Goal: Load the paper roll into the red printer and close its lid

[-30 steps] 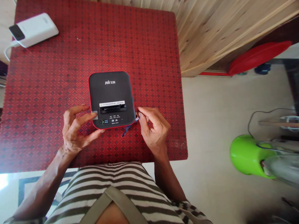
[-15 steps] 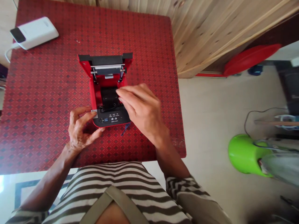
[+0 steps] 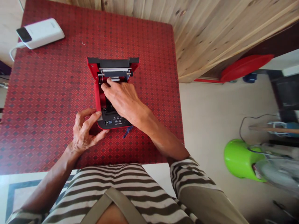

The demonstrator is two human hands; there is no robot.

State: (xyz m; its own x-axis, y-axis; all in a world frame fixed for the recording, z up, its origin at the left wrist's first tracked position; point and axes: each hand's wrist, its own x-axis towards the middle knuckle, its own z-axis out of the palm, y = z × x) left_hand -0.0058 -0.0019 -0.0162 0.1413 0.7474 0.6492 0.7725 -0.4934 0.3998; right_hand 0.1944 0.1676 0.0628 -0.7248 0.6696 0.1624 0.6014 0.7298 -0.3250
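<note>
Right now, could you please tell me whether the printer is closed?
No, the printer has its lid raised, exposing a roller.

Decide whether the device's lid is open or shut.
Open: the lid stands raised from the device, exposing a roller.

Printer (image 3: 115, 123) is red/blk, tbl (image 3: 156, 62) red w/ dk diamonds, top (image 3: 112, 177) wht-striped.

The left hand (image 3: 84, 132) grips the printer (image 3: 113, 123) at its near left corner, thumb and fingers apart; the right hand (image 3: 123, 99) arches over the printer's middle, palm down.
</note>
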